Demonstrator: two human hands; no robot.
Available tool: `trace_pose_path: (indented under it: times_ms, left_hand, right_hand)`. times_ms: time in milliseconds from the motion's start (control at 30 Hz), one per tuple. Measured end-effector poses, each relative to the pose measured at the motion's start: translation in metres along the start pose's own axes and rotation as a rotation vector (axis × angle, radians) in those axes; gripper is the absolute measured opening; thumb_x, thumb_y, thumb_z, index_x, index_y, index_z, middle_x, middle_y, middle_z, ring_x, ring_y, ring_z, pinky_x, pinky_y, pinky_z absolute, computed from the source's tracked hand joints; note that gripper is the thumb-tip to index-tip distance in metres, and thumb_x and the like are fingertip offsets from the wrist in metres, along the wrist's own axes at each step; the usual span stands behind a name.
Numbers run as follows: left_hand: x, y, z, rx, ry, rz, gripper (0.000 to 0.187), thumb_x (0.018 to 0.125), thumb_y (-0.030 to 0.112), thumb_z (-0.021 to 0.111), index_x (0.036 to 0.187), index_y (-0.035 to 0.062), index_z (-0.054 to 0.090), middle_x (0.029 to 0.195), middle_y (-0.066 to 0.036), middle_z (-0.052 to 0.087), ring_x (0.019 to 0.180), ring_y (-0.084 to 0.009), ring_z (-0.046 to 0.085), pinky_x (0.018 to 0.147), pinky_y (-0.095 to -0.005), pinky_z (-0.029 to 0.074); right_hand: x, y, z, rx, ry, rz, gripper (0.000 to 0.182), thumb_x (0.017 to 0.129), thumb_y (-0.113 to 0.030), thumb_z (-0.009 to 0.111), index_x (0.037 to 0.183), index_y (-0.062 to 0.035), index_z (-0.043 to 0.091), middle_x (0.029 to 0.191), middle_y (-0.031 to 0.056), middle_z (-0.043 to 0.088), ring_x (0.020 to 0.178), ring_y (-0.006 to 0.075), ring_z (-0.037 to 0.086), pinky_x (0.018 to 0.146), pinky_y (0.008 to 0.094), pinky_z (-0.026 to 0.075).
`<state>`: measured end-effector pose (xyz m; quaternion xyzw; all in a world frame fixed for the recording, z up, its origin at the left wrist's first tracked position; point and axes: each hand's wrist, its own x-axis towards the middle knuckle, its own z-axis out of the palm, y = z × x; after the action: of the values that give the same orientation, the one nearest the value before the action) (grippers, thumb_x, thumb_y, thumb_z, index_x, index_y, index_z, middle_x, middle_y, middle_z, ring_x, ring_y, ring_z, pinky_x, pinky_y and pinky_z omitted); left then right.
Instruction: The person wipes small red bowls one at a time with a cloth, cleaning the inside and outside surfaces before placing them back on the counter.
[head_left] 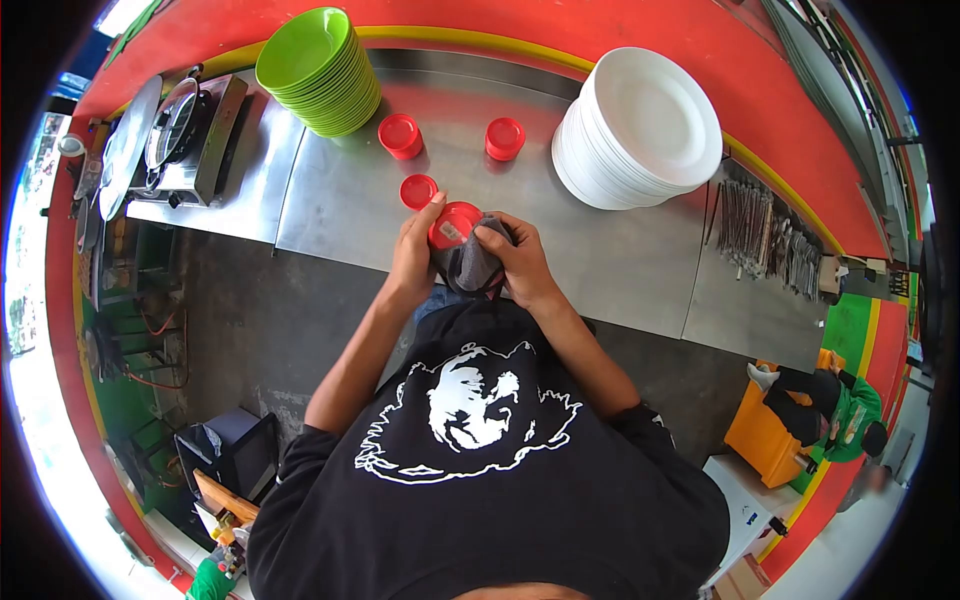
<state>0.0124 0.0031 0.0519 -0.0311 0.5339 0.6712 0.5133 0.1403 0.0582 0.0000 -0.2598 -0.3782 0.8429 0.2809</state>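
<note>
In the head view, my left hand (412,255) is closed round the left side of a red-lidded container (455,222), which has a small label on its top. My right hand (522,262) grips a dark grey cloth (474,268) that presses against the container's right side. Just beyond my left fingers stands a small red-topped container (418,190), close to the held one. Two more red-topped containers, one on the left (400,136) and one on the right (504,138), stand farther back on the steel counter (440,95).
A tall stack of green bowls (320,70) stands at the back left, and a stack of white plates (640,130) at the back right. A gas stove with a lidded pan (172,122) is far left. Metal cutlery (765,228) lies right. Another person (850,410) sits at lower right.
</note>
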Motion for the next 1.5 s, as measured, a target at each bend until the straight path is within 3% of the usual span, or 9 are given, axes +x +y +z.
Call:
trace_pose_path:
  times_ms: [267, 367, 467, 567, 600, 867, 1067, 1267, 1500]
  left_hand:
    - [0.017, 0.012, -0.040, 0.690, -0.541, -0.121, 0.045, 0.102, 0.036, 0.053, 0.070, 0.0075, 0.066, 0.065, 0.006, 0.057, 0.058, 0.0000, 0.046, 0.052, -0.0235, 0.036]
    - [0.034, 0.005, -0.057, 0.794, -0.675, -0.075, 0.041, 0.102, 0.037, 0.053, 0.085, 0.0038, 0.069, 0.075, 0.003, 0.064, 0.066, -0.0029, 0.055, 0.060, -0.0211, 0.042]
    - [0.015, -0.007, -0.032, 0.215, -0.321, -0.131, 0.039, 0.103, 0.037, 0.051, 0.095, 0.0028, 0.067, 0.085, 0.001, 0.067, 0.077, -0.0057, 0.059, 0.071, -0.0229, 0.047]
    - [0.023, -0.025, -0.033, 0.159, -0.288, 0.003, 0.038, 0.103, 0.037, 0.050, 0.115, 0.0024, 0.061, 0.103, -0.004, 0.068, 0.091, -0.0107, 0.065, 0.080, -0.0262, 0.051]
    - [0.018, -0.029, -0.029, 0.150, -0.241, 0.033, 0.041, 0.105, 0.040, 0.046, 0.106, 0.0038, 0.065, 0.091, -0.001, 0.067, 0.080, -0.0079, 0.062, 0.073, -0.0245, 0.049]
    - [0.028, 0.008, -0.051, 0.940, -0.716, -0.026, 0.045, 0.105, 0.041, 0.046, 0.091, 0.0041, 0.068, 0.078, 0.004, 0.061, 0.072, -0.0056, 0.054, 0.064, -0.0246, 0.044]
    - [0.017, -0.032, -0.021, 0.273, -0.161, -0.015, 0.048, 0.104, 0.046, 0.047, 0.087, 0.0055, 0.067, 0.075, 0.005, 0.058, 0.066, -0.0050, 0.051, 0.057, -0.0238, 0.040]
    - [0.022, -0.021, -0.040, 0.680, -0.575, -0.065, 0.049, 0.105, 0.045, 0.045, 0.086, 0.0048, 0.066, 0.070, 0.005, 0.056, 0.060, -0.0041, 0.048, 0.053, -0.0242, 0.038]
    - [0.030, -0.050, -0.049, 0.458, -0.426, 0.039, 0.047, 0.105, 0.045, 0.044, 0.097, 0.0048, 0.067, 0.082, 0.001, 0.065, 0.072, -0.0067, 0.058, 0.065, -0.0247, 0.047]
  right_hand:
    - [-0.014, 0.000, -0.012, -0.173, -0.117, 0.103, 0.027, 0.091, -0.023, 0.071, 0.101, 0.0023, 0.070, 0.087, 0.0024, 0.069, 0.077, 0.0058, 0.062, 0.071, 0.0220, 0.050]
    - [-0.013, -0.003, -0.011, -0.129, -0.120, 0.147, 0.026, 0.091, -0.023, 0.071, 0.101, 0.0019, 0.070, 0.086, 0.0019, 0.069, 0.077, 0.0059, 0.062, 0.071, 0.0220, 0.050]
    - [-0.007, -0.001, -0.014, 0.017, 0.004, 0.129, 0.025, 0.092, -0.023, 0.070, 0.100, 0.0013, 0.069, 0.083, 0.0005, 0.067, 0.076, 0.0058, 0.062, 0.071, 0.0221, 0.050]
    - [-0.005, -0.002, -0.009, 0.067, 0.081, 0.059, 0.025, 0.093, -0.024, 0.070, 0.099, 0.0006, 0.068, 0.082, -0.0009, 0.066, 0.075, 0.0059, 0.061, 0.071, 0.0225, 0.050]
    - [-0.006, -0.001, -0.012, 0.038, 0.057, 0.067, 0.025, 0.093, -0.024, 0.070, 0.100, 0.0008, 0.069, 0.083, -0.0005, 0.067, 0.076, 0.0060, 0.062, 0.071, 0.0227, 0.051]
    - [-0.016, -0.004, -0.015, -0.113, -0.123, 0.261, 0.027, 0.092, -0.024, 0.070, 0.101, 0.0014, 0.071, 0.087, 0.0020, 0.069, 0.076, 0.0066, 0.062, 0.070, 0.0226, 0.050]
    - [-0.007, 0.004, -0.023, 0.014, 0.083, 0.092, 0.025, 0.094, -0.025, 0.069, 0.098, 0.0000, 0.070, 0.083, 0.0001, 0.067, 0.072, 0.0051, 0.060, 0.066, 0.0215, 0.049]
    - [-0.013, -0.003, -0.032, -0.154, -0.036, 0.196, 0.026, 0.093, -0.025, 0.069, 0.095, 0.0009, 0.070, 0.080, -0.0017, 0.065, 0.071, 0.0037, 0.057, 0.064, 0.0203, 0.047]
    - [-0.004, -0.013, -0.031, -0.457, 0.236, -0.075, 0.028, 0.091, -0.024, 0.072, 0.094, 0.0030, 0.070, 0.078, -0.0016, 0.064, 0.072, 0.0043, 0.056, 0.066, 0.0219, 0.046]
